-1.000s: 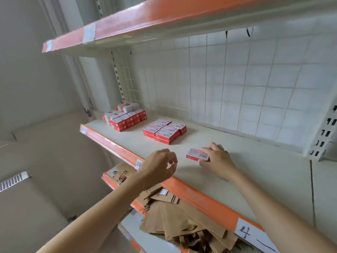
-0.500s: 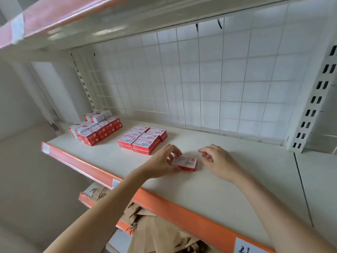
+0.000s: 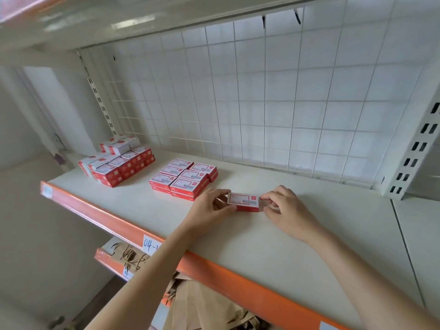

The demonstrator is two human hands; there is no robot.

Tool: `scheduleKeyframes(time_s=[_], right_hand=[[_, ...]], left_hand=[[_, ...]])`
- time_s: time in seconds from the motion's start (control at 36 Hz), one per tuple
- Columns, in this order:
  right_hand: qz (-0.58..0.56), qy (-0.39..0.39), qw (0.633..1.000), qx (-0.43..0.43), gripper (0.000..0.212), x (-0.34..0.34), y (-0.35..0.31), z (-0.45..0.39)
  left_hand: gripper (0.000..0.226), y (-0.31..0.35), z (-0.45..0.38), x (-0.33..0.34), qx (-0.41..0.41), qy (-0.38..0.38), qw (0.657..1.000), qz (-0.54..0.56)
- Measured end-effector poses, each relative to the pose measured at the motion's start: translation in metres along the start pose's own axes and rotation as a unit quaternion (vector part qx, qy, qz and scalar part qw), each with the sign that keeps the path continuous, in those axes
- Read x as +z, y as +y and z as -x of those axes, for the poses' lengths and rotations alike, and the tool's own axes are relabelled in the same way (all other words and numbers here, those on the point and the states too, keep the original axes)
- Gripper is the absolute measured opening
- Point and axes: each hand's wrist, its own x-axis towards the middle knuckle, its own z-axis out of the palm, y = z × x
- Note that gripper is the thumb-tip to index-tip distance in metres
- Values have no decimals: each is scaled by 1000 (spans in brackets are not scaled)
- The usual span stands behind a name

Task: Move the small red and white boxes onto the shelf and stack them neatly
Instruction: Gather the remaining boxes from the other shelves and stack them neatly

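One small box point(image 3: 243, 201) flat on shelf point(image 3: 273, 246), long axis left-right, left hand point(image 3: 214, 206) and right hand point(image 3: 285, 207) pinching its ends

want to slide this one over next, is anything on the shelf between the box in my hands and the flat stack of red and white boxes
Nothing visible. The small red and white cardboard box, held between left hand and right hand, has only bare white shelf between it and the flat stack.

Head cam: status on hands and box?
Left hand and right hand pinch the single box at its ends, flat on the shelf. Flat stack just left. Path clear.
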Motion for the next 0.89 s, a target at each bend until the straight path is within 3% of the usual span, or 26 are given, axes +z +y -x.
scheduleKeyframes(time_s=[0.31, 0.44, 0.53, 0.72, 0.89], right_hand=[[14, -1, 1000, -1, 28, 2, 0, -1], [23, -2, 1000, 2, 31, 3, -1, -1], [1, 10, 1000, 7, 32, 3, -3, 1], [54, -28, 998, -6, 49, 5, -15, -2], [57, -63, 996, -15, 39, 11, -36, -20]], left_hand=[[39, 2, 2, 2, 17, 18, 998, -56], [17, -1, 0, 5, 2, 83, 994, -74], [8, -4, 1, 7, 32, 93, 983, -155], [20, 2, 3, 0, 43, 36, 961, -270], [24, 5, 8, -31, 101, -91, 955, -264]])
